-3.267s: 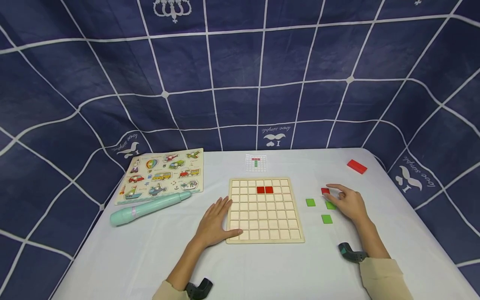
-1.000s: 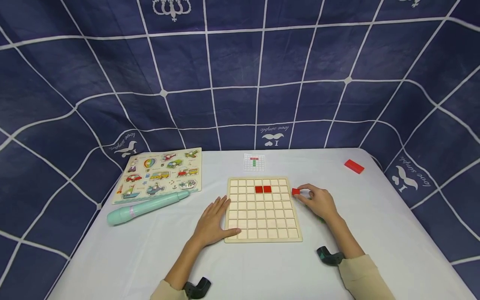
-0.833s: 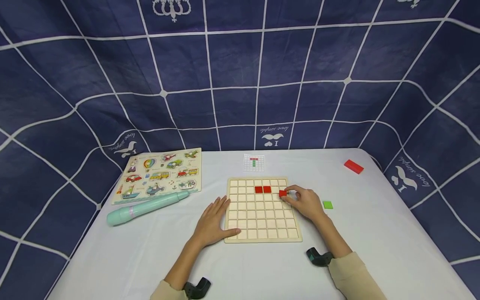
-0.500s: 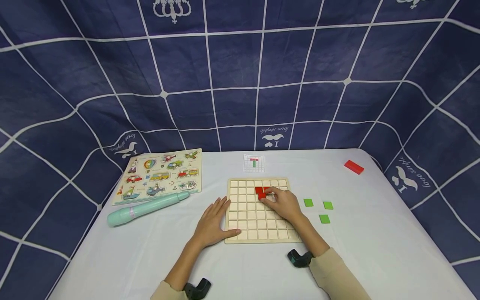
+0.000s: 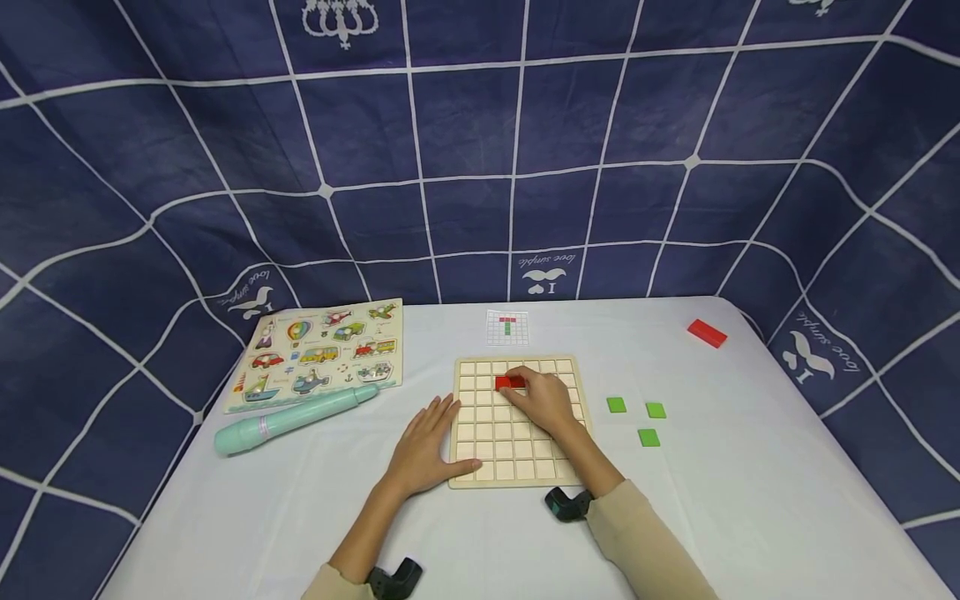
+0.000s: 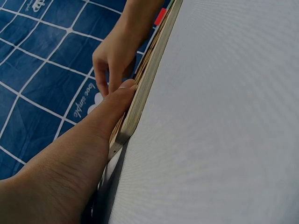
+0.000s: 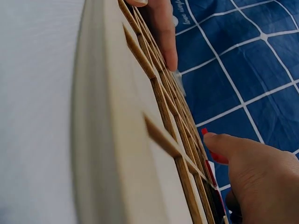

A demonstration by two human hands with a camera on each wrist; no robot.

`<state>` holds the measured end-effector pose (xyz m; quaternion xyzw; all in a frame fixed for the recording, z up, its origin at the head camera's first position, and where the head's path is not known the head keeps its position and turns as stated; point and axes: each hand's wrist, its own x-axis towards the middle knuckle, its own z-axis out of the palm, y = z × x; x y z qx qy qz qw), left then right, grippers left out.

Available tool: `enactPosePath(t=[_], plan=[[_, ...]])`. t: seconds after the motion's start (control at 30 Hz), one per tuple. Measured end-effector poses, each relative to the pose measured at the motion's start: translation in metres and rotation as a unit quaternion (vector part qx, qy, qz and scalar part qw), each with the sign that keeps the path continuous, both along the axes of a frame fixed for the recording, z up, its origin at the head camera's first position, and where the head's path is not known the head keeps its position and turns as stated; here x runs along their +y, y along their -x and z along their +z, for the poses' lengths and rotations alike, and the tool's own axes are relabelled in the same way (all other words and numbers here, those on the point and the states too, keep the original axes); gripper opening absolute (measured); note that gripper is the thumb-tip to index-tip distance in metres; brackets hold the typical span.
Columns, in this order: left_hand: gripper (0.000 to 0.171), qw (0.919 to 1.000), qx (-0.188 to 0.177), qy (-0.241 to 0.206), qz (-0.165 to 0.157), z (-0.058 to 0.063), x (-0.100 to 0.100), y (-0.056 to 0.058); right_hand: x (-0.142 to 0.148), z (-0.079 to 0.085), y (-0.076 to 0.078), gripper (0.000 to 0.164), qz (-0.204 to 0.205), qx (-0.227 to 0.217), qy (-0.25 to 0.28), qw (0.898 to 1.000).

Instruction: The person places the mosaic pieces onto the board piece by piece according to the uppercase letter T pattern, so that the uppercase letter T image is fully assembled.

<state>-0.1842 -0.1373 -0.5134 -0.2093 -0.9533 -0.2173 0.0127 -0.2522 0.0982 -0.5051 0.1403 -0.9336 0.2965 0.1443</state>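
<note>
In the head view, my right hand (image 5: 546, 404) is over the upper part of a wooden grid board (image 5: 483, 450), pinching a red square tile (image 5: 502, 383) between thumb and fingertips. Other red (image 5: 516, 382) shows beside it, partly hidden by the fingers. In the right wrist view the pinched red tile (image 7: 218, 158) shows under my thumb, just above the grid. My left hand (image 5: 422, 450) rests at the board's left edge, fingers spread, thumb across the near left corner. The left wrist view shows that thumb (image 6: 119, 100) lying on the board's rim (image 6: 152, 77).
Three green square tiles (image 5: 648, 437) lie right of the board. A red block (image 5: 707, 333) is at the far right. Behind the board lies a pattern card (image 5: 507, 328) with a red and green T. To the left are a picture puzzle (image 5: 322, 350) and a mint-green pen-shaped object (image 5: 296, 418).
My right hand has picked up a red tile beside the green ones and carried it left, across the board to the red tiles there. My left hand has stayed on the board's edge.
</note>
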Motion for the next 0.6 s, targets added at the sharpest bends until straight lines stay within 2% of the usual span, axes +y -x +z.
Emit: enactPosePath(t=[0.23,0.6], plan=[[0.106,1.0,-0.001,0.002,0.0,-0.0006,-0.0004,-0.0004,-0.004,-0.0025,0.0069,0.034,-0.01,0.001,0.002,1.0],[0.107,1.0,-0.001,0.002,0.004,-0.0015,-0.001,0.0003,-0.0052,-0.0001,0.0064,0.035,-0.017,-0.01,-0.018,1.0]])
